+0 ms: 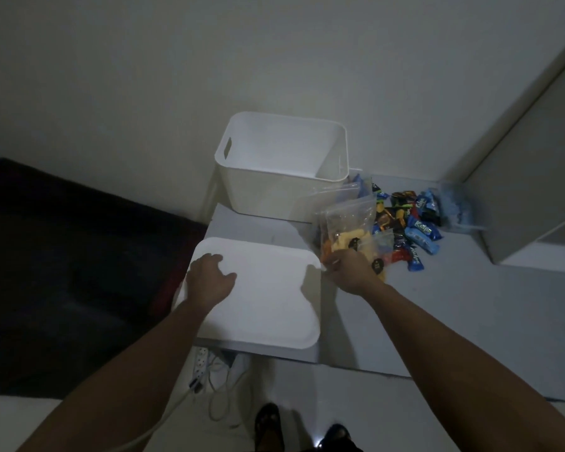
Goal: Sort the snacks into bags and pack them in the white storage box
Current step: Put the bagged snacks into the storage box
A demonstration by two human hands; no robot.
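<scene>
— On the desk (437,305), what is noted?
— White storage box (281,164) at the rear, uncovered; lid (261,295) lying flat in front.
— Hands?
— Left hand (209,275) rests relaxed on the lid; right hand (349,269) pinches a filled snack bag (349,223) (loose snacks (418,223) beside it).

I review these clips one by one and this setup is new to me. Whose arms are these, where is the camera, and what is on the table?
No machine here: a person wears a camera on the head, looking down at their own arms. The left hand rests on a white lid lying flat on the table. The right hand reaches the lid's right corner, beside a clear bag of yellow snacks; its grip is unclear. Behind stands the open white box. Loose wrapped snacks lie to the right.
</scene>
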